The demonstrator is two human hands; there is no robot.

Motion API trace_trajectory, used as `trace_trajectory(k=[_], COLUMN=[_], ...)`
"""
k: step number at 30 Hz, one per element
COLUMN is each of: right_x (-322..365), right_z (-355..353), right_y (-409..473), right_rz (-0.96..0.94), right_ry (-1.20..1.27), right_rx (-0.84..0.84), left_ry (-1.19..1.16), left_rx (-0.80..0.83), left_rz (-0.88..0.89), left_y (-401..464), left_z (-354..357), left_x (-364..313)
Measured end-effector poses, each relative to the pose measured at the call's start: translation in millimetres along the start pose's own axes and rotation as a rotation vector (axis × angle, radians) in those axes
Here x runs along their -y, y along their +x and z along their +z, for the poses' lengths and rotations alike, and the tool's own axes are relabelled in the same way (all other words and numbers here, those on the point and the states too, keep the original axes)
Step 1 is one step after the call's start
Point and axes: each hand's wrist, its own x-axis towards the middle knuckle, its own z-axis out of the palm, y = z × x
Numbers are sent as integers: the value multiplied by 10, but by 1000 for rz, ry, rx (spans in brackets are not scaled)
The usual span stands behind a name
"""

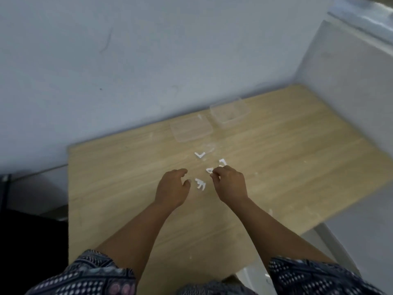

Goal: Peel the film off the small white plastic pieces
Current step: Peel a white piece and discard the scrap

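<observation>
**My corner of the room**

I look down at a light wood-grain tabletop (276, 167) pushed against a pale grey wall (148, 60). A white panel (348, 92) stands to my right, something dark (25, 231) at my left.

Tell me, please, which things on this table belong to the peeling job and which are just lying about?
Job: white plastic pieces; left hand; right hand.
Lying about: clear container; clear lid; wooden table.

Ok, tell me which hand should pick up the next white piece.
Probably the right hand: its fingertips are already at a white piece, seemingly pinching it. The left hand hangs loosely curled, holding nothing, beside another piece on the table.
</observation>
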Motion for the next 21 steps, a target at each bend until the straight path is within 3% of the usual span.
trace_trajectory(k=[15, 21], right_x=[-197, -229], right_z=[388, 453], right_y=[1272, 1355], right_rz=[-244, -280], right_ry=[-70, -87], right_rx=[286, 262], left_ry=[-120, -111], left_rx=[-168, -195], left_rz=[-320, -337], left_y=[470, 521], left_z=[170, 197], left_x=[-239, -274])
